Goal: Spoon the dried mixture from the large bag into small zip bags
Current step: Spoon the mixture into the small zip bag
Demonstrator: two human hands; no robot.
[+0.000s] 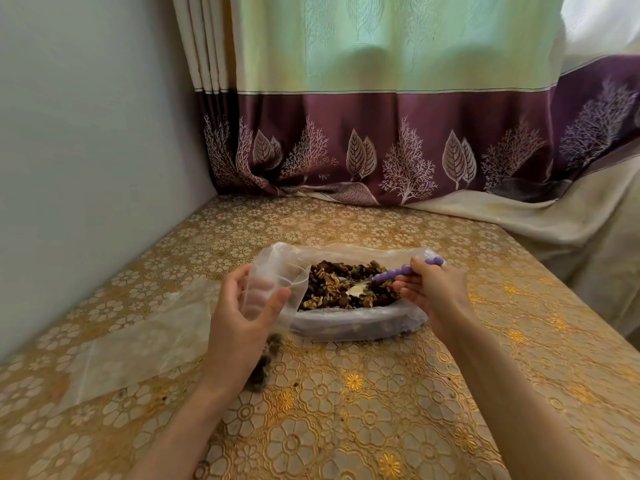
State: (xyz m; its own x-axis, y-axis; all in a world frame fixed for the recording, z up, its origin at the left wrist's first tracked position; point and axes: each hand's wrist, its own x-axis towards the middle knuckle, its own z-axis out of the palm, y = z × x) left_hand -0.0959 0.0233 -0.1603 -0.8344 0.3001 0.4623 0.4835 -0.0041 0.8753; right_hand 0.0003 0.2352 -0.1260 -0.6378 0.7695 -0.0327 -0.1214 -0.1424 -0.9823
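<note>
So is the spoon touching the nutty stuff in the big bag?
Touching. The head view shows the spoon with its metal bowl lying in the dried mixture inside the large bag, pieces around it.

Both bare forearms are extended forward from the near edge of the table, the left from the lower left and the right from the lower right. The left hand (242,306) is held upright, its fingers and thumb curled around something clasped between them. The right hand (433,289) is turned inward toward the left, its thumb and fingertips pinched together on what is held; the two hands are kept apart
</note>
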